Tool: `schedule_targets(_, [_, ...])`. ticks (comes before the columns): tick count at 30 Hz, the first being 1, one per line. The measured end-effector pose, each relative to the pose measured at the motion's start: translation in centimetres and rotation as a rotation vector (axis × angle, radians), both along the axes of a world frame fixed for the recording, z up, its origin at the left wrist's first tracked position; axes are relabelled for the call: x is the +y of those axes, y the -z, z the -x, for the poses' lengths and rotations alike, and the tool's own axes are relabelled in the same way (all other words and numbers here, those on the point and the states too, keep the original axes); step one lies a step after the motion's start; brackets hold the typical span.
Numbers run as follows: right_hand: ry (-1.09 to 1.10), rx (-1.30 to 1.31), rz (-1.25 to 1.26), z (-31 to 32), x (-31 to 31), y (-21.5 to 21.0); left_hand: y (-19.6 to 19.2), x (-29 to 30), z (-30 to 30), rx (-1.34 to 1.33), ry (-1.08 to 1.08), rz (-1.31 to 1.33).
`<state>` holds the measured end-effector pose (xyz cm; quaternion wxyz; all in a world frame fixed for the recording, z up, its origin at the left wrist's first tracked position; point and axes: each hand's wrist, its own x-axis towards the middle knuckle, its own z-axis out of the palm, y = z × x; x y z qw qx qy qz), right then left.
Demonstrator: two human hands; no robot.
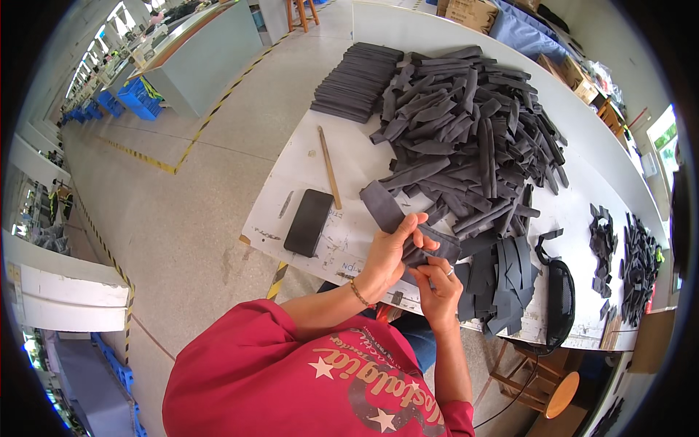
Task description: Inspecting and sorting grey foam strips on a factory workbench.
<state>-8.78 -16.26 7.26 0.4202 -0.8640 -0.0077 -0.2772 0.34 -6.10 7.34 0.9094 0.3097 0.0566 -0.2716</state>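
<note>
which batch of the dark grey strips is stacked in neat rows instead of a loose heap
The neat stack at the table's far left corner, beyond the wooden stick. Its strips lie flat in aligned rows, while the big heap beside it is jumbled, strips crossing every way.

Bare white tabletop [306, 156] on the left is the only open lane, with just a black phone [309, 222] and a thin wooden stick [329, 167] lying there. The big heap of grey strips [473, 124] blocks the middle, a neat stack [357, 80] sits behind, small black piles [630, 262] crowd the right.
</note>
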Motion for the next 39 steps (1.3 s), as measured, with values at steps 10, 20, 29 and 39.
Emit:
schedule_targets(10, [-0.007, 0.047, -0.040, 0.0, 0.2, -0.1, 0.1, 0.3, 0.4, -0.003, 0.048, 0.036])
schedule_targets(20, [0.004, 0.075, -0.055, -0.3, 0.2, -0.6, 0.9, 0.6, 0.0, 0.001, 0.129, 0.067])
schedule_targets(29, [0.183, 0.020, -0.814, -1.8, 1.2, 0.5, 0.1, 0.8, -1.5, -0.226, 0.106, 0.123])
schedule_targets(39, [0.004, 0.203, -1.166, -0.9, -0.8, -0.7, -0.1, 0.5, -2.2, -0.369, 0.138, 0.209])
